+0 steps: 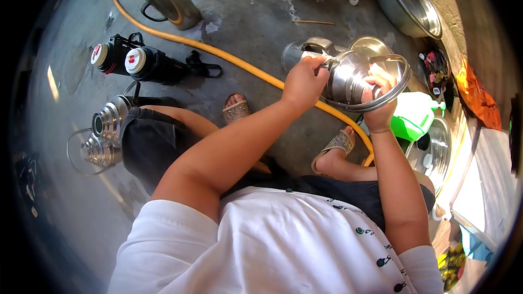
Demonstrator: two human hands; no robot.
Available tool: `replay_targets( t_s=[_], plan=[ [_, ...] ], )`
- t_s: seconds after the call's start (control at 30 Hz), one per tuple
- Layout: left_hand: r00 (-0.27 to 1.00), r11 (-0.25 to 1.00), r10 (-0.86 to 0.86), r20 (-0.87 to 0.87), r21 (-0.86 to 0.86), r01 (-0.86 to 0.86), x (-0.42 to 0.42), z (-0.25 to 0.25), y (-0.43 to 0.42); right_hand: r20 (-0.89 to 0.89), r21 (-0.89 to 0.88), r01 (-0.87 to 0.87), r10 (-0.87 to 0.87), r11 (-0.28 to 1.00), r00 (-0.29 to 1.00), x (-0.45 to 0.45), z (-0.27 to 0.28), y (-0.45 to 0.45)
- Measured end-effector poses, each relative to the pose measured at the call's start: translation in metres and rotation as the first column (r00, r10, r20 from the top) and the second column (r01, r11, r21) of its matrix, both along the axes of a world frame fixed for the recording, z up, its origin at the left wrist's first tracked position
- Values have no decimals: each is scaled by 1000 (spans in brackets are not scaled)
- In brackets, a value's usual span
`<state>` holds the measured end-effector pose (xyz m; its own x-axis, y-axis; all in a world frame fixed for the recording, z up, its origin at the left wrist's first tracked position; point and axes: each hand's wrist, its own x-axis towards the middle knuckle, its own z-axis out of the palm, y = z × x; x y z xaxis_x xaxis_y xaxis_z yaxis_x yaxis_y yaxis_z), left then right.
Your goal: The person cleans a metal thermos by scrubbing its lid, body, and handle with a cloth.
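Note:
A shiny stainless-steel thermos flask [348, 79] with stepped shoulders and a wire loop handle is held tilted above the floor between my two hands. My left hand [305, 80] is closed at its left end, by a dark part; a small white bit shows near the fingertips, too small to name. My right hand [381, 95] grips the other end, its fingers curled over the bright metal inside the loop handle. Just behind the flask stand a metal pot [370, 48] and a clear-looking container [294, 54], both partly hidden.
A yellow hose [239, 64] runs across the concrete floor. To the left are a metal jug [173, 1], two black flasks with white caps [158, 65] and steel flasks [111, 120]. At right are a large basin [406, 8], a green-and-white jug [414, 117] and an orange bag [478, 95].

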<state>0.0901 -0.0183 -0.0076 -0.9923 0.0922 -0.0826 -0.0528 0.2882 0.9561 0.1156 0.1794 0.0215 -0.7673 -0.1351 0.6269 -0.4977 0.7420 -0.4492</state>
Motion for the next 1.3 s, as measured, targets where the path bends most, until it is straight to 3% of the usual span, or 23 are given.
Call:
replay_targets(
  t_s=[0.23, 0.3, 0.63, 0.83, 0.97, 1.03, 1.3],
  plan=[
    [997, 1000, 3, -76, -26, -5, 4, -9, 7, 42, -3, 5, -4, 1000, 999, 5, -3, 4],
    [974, 999, 41, -224, 18, -38, 5, -19, 9, 44, -52, -3, 5, 999, 999, 5, -6, 6],
    [961, 1000, 16, -277, 27, -9, -3, -32, 13, 44, -117, -8, 13, 993, 999, -1, -9, 9],
    [929, 996, -94, -358, -37, 86, -15, -47, 9, 107, -117, -37, 50, 992, 993, -2, -15, 17],
    [945, 991, -90, -313, -120, 55, -23, -66, -3, 135, -123, -25, 42, 992, 990, -1, -17, 20],
    [984, 984, -30, -176, -179, -2, -27, -82, -11, 150, -110, -44, 61, 993, 987, -4, -13, 19],
    [983, 988, 121, -137, -78, -133, -52, -110, -8, 129, -135, -94, 112, 986, 985, -17, -10, 5]
  ],
)
